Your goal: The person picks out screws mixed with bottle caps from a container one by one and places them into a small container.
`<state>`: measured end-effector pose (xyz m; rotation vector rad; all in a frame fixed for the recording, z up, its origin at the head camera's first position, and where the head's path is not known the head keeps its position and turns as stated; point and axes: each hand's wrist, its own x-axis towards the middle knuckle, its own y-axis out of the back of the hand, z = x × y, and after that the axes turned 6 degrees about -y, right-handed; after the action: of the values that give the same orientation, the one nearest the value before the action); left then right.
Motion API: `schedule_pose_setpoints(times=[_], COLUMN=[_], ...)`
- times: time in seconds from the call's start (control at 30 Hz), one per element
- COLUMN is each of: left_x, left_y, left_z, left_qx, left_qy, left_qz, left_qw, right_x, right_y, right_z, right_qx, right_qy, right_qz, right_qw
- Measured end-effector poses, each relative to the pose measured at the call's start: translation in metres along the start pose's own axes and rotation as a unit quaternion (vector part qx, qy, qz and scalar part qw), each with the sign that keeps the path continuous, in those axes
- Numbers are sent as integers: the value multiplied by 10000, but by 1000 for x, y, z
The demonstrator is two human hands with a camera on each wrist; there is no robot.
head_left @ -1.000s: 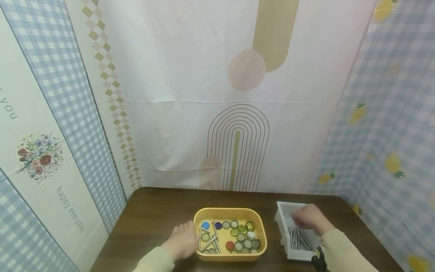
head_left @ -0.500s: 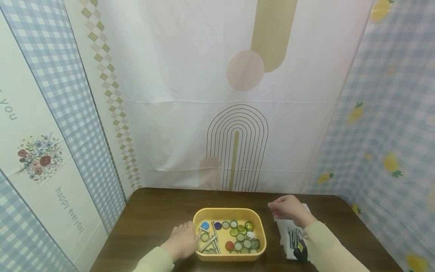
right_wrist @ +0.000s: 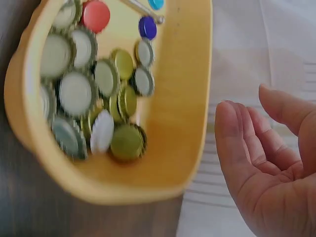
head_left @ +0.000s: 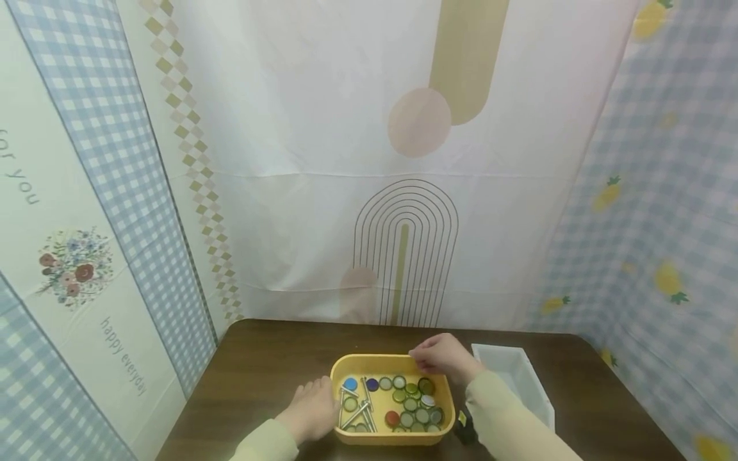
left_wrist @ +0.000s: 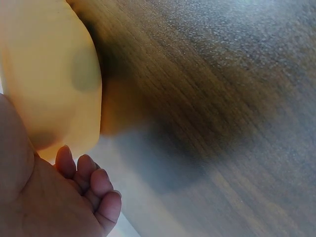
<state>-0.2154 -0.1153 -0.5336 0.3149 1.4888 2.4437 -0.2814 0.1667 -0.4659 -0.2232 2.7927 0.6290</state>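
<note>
A yellow plastic tub (head_left: 377, 365) stands on the table, holding several bottle caps (head_left: 421, 416), mostly at its right, and several metal nails (head_left: 367, 396) at its left. My left hand (head_left: 311, 408) rests against the tub's left side, its fingers relaxed by the wall in the left wrist view. Over the tub's back right corner hovers my right hand (head_left: 445, 356). In the right wrist view, its thumb and forefinger are apart with nothing between them. A red cap (right_wrist: 96, 16) and a white cap (right_wrist: 102, 131) lie in the tub.
On the right is a white bin (head_left: 539, 384), partly hidden behind the right sleeve (head_left: 507, 410). A dark wooden table (head_left: 277, 352) carries everything. Behind it hangs a patterned white cloth (head_left: 300, 224); a blue checked curtain (head_left: 628, 256) covers the right side.
My right hand has come out of the white bin and moved left to the tub's back right corner. The sleeve now hides the nails in the bin. My left hand has stayed put.
</note>
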Motion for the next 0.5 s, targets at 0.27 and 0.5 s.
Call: schedule_pose_setpoints(times=[0.27,0.5], left_x=[0,0], left_y=[-1,-1], left_z=[-1,-3], left_qx=[20,103], left_qy=[-58,-29], left_qz=[-55,-64], left_qw=[10000,9999], right_x=[2,3], right_y=[-32,-64], right_z=[0,-2], right_qx=[-142,-289], right_qy=[-15,-67], right_qz=[-241,-397], right_qw=[9996,9988])
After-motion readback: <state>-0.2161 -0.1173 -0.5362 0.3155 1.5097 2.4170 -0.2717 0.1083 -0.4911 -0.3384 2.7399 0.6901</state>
